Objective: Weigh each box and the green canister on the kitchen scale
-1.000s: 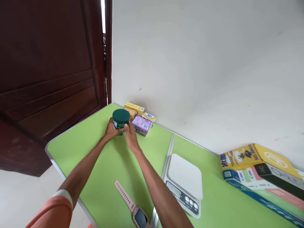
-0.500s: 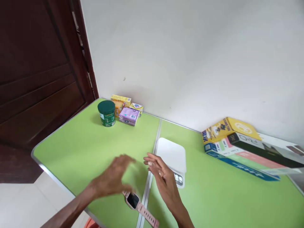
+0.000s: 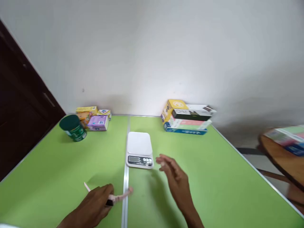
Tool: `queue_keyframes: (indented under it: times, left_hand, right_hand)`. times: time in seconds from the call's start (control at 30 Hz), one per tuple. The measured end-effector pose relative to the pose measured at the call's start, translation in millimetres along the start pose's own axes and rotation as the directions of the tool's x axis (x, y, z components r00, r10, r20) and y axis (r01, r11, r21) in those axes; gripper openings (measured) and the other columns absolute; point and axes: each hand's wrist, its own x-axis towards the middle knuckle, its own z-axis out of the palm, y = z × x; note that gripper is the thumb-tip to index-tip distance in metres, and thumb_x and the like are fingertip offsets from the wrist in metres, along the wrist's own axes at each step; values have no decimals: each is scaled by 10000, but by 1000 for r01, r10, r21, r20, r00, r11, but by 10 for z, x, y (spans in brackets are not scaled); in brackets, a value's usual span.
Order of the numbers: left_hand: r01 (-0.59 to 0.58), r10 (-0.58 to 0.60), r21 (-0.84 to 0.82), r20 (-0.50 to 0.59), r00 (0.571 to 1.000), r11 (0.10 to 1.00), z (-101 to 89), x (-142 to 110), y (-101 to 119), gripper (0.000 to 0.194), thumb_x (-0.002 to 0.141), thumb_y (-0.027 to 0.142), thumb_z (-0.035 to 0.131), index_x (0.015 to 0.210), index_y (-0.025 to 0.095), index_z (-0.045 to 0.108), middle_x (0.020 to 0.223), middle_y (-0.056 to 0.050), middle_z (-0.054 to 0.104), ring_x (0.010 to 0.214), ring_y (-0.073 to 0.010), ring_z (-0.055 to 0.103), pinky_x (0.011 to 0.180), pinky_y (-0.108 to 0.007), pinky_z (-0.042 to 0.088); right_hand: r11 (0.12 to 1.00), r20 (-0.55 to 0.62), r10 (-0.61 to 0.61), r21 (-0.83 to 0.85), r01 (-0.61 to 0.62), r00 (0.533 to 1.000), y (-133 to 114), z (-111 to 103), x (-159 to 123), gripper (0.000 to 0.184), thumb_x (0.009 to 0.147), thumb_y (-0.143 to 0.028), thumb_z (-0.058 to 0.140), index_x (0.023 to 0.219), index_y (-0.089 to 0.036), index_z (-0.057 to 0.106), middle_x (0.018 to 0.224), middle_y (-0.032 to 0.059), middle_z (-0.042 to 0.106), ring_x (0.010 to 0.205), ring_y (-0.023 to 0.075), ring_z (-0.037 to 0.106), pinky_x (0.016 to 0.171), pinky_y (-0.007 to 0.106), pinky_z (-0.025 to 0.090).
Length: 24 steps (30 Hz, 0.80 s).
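Note:
My left hand is closed around the body of a pink-strapped smartwatch at the near left of the table. The strap sticks out on both sides of the hand, and most of the watch face is hidden by the fingers. My right hand hovers over the table with bent fingers apart and nothing in them. Just beyond it to the left lies a white digital kitchen scale, its display and buttons facing me and its platform bare.
A green tub stands at the back left, beside several small boxes, among them a purple box. Stacked boxes sit by the wall, right of centre. A metal seam crosses the green table. Beyond its right edge is a wooden stool.
The view has swung to the right and shows the scale's display. My left hand has come down onto the watch and taken hold of it. My right hand has moved off the scale.

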Motion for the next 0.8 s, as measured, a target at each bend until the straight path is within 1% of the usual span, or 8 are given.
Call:
queue_keyframes:
  times: [0.07,0.17,0.3,0.43,0.5,0.6,0.7,0.8]
  left_hand:
    - [7,-9,-113,-18,1000,994,25,-35,-57,166,990,290,548,1147,245,576,1043,-74,671,859,-236,574,774,-343,424]
    - [-1,-43,-359,-116,992,933,2,-24,9,434,977,539,577,1330,288,547,1011,-75,685,807,-231,581,728,-330,431]
    - [0,-63,-696,-65,996,719,-71,167,395,600,928,723,562,1292,250,617,849,-24,632,691,-172,511,661,-297,401]
    - [32,10,-943,37,999,331,-113,470,857,693,913,733,581,1369,217,653,1019,-71,667,792,-178,563,728,-306,425]
    - [37,80,-981,53,995,191,-143,592,1075,636,899,642,681,1365,209,683,1073,-89,666,878,-186,583,787,-304,433]
    - [22,178,-998,32,984,59,-220,707,1379,558,897,520,749,1351,198,712,1099,-109,656,977,-195,592,850,-290,434]
    - [7,238,-1000,0,971,-28,-325,753,1624,557,890,506,762,1334,171,732,1110,-125,652,974,-188,588,853,-273,441]
    - [24,241,-997,7,971,-70,-435,757,1773,564,883,504,772,1316,142,745,1124,-136,658,947,-177,587,841,-259,447]
  right_hand:
    - [1000,-255,-27,-22,22,967,50,-322,215,472,933,-618,633,1206,-240,709,1173,121,772,1037,294,733,922,476,596]
    - [993,-550,-95,-110,41,830,208,-781,626,558,874,-650,667,1228,-219,651,1265,145,709,1145,306,674,962,499,556]
    - [972,-603,-162,-233,22,781,407,-1130,1175,823,774,-733,677,1325,-136,540,1378,250,572,1242,370,582,964,539,534]
    - [859,-572,-401,-506,77,716,199,-1265,1655,818,894,-707,563,1440,-110,443,1453,264,501,1383,384,443,1117,571,402]
    - [759,-454,-485,-642,103,747,-42,-1264,1890,755,949,-651,536,1454,-99,438,1467,254,506,1401,369,426,1153,530,363]
    - [638,-336,-389,-770,-13,858,-374,-1155,2223,767,949,-623,581,1421,-27,473,1405,290,559,1342,402,471,1114,506,376]
    - [513,-364,-235,-834,-203,901,-528,-1016,2469,843,920,-615,644,1423,36,461,1374,336,574,1304,432,492,1088,525,355]
    - [408,-362,-150,-870,-276,920,-535,-1004,2624,819,890,-601,688,1401,11,501,1399,326,567,1328,426,470,1084,532,330]
